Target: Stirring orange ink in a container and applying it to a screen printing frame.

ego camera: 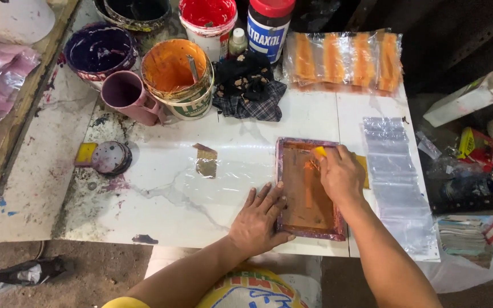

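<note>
Table: a white, paint-stained marble-look tabletop (161,199) fills the middle of the frame.
Clear bags: a column of small transparent plastic bags (395,182) runs down the right side of the table, and a printed orange row (343,60) lies at upper right.
Screen frame: a small rectangular printing screen with a purple-stained wooden frame and orange-inked mesh (309,191) lies flat at centre right, its long axis running from the near table edge toward the top of the frame.
Paint pots: an orange-filled tin with a stick in it (175,71), a purple bucket (99,51) and a mauve mug (125,94) crowd the upper left.
Left hand: the left hand (258,219) lies flat, fingers spread, pressing the frame's lower left edge.
Right hand: the right hand (340,174) is closed on a small yellow squeegee (319,152) at the screen's far end.
</note>
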